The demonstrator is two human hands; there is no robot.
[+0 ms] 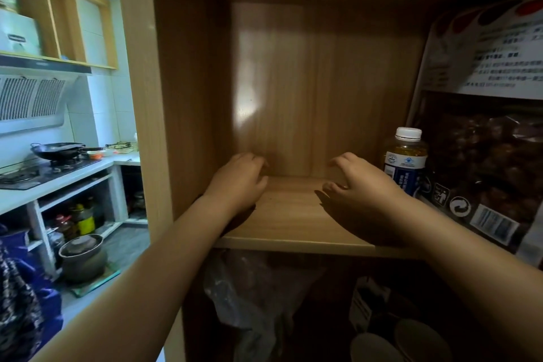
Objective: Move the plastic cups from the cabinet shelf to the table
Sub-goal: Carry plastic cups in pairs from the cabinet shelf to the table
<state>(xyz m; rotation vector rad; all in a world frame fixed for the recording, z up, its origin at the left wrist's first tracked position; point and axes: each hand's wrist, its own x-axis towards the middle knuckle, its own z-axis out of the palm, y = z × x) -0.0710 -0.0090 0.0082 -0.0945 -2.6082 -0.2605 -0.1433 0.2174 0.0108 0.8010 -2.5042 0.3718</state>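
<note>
Wooden cabinet shelf (296,223): bare boards between hands. Left hand (239,181) near left wall, right hand (363,189) beside white-capped clear plastic bottle (404,159); fingers curled, grasping nothing. Plastic cups not visible.

We see a bottle (405,159) with a white cap standing just beside a big printed bag (482,138) on the right. Left of us, a wok (58,150) sits on the stove (38,172) — below the hood (32,97) — and a pot (82,256) rests on the floor.
</note>
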